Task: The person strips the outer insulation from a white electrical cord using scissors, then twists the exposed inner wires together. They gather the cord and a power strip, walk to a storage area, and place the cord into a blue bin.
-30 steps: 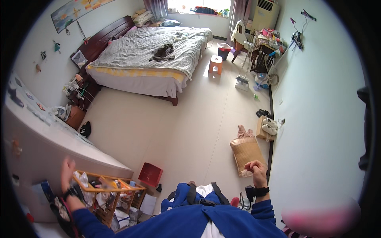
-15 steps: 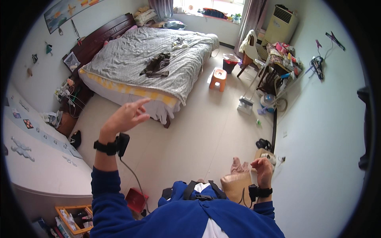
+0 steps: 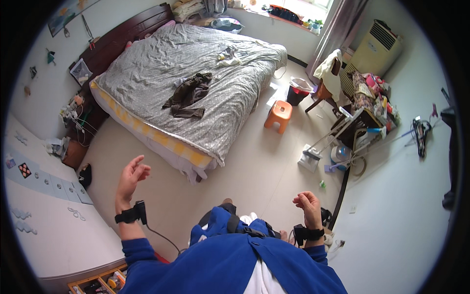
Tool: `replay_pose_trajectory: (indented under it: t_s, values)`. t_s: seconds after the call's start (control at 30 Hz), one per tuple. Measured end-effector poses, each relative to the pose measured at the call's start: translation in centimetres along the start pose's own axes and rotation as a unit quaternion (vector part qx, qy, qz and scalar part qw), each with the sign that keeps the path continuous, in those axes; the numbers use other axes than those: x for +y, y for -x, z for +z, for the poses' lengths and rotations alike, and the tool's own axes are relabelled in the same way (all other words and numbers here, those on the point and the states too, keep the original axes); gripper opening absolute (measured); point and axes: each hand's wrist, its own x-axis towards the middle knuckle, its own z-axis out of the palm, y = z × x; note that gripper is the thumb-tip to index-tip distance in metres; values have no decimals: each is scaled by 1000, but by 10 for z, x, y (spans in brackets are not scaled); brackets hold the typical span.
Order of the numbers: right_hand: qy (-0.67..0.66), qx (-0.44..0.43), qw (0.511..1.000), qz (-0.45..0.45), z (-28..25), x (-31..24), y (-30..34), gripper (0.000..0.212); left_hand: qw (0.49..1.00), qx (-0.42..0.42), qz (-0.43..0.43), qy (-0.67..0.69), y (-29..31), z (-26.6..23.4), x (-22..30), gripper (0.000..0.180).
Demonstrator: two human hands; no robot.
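My left hand [image 3: 131, 179] is raised over the floor near the foot of the bed, empty, with its fingers loosely bent and apart. Away to the right, my right hand [image 3: 308, 203] hangs over the floor with fingers slightly curled; nothing shows in it. Both wrists wear black straps with small devices, and neither hand touches anything. The bed [image 3: 210, 105] ahead has a grey patterned cover over a yellow-and-white layer. A dark crumpled garment [image 3: 188, 94] lies on it, with a smaller grey-and-white cloth item [image 3: 227, 56] farther back.
An orange stool [image 3: 279, 115] and a black-and-red bin [image 3: 298, 91] stand right of the bed. Beyond are a chair draped with white cloth [image 3: 330, 73], a cluttered table and a dustpan [image 3: 309, 159]. A white cabinet [image 3: 54, 225] lines the left, above an open drawer [image 3: 93, 284].
My view has moved forward and turned, bringing the bed and stool closer. My left hand has dropped lower and away from the bed's edge. The tan box-like item near my right hand has left view.
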Motion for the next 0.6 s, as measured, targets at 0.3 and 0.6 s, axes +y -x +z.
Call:
replay_pose_trajectory:
  t_s: [0.3, 0.6]
  values:
    - [41, 15, 998, -48, -13, -96, -208, 16, 981, -90, 59, 161, -276, 182, 50, 44]
    - [67, -42, 995, -53, -65, -161, -456, 16, 991, -25, -85, 102, -433, 298, 42, 48]
